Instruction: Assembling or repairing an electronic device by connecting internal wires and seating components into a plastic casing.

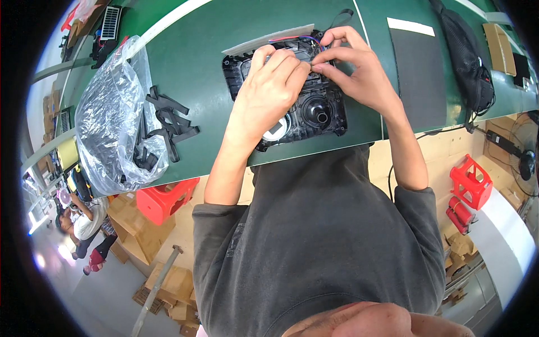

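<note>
A black plastic housing (338,108) lies open on the green table, its inside facing up. Over its upper middle, my left hand (272,80) is closed, fingers curled down and their tips partly hidden. My right hand (359,68) pinches with thumb and forefinger at the same spot, the fingertips of both hands nearly touching. What they grip is too small to make out. Thin red and blue wires (306,37) run along the housing's far edge beside my right fingers. A round black part (318,111) and a white round part (276,131) sit in the near half.
A grey flat strip (264,41) lies along the housing's far side. To the left are a clear plastic bag (106,118) and black straps (171,121). A dark sheet (418,76) and a black bag (463,56) lie right. Red stools (471,182) stand below the table.
</note>
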Tool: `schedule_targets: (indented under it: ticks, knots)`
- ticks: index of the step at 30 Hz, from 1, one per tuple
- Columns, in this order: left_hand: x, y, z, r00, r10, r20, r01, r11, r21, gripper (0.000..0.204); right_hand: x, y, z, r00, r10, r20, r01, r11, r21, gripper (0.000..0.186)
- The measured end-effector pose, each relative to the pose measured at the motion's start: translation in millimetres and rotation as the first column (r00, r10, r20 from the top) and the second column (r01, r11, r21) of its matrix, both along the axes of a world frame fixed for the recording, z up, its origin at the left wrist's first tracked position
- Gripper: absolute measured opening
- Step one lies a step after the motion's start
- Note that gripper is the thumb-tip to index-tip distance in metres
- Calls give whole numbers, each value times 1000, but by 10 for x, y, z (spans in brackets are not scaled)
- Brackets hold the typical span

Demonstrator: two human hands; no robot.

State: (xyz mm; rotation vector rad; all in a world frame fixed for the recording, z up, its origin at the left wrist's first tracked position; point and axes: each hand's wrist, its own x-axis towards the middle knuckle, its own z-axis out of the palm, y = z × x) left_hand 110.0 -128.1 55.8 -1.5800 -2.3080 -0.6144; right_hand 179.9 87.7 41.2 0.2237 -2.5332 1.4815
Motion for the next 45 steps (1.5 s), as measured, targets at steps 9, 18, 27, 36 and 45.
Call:
schedule_targets:
  ticks: [9,18,27,36,45]
  knots:
    - [94,109,-138,985,31,169,-61,983,173,23,74,106,-35,995,62,-72,-58,997,58,20]
    - [47,91,-210,939,-31,343,-64,963,262,20,51,131,147,995,97,-25,-90,976,196,13]
    - [12,89,-114,938,7,347,-62,987,148,9,38,-192,414,1000,24,-8,-14,784,620,11]
    - [43,-511,115,964,-83,252,47,988,144,61,82,95,579,979,136,153,-192,868,458,19]
    - [91,-1124,-356,996,-38,87,47,993,-109,83,341,472,372,992,-33,123,6,978,210,19]
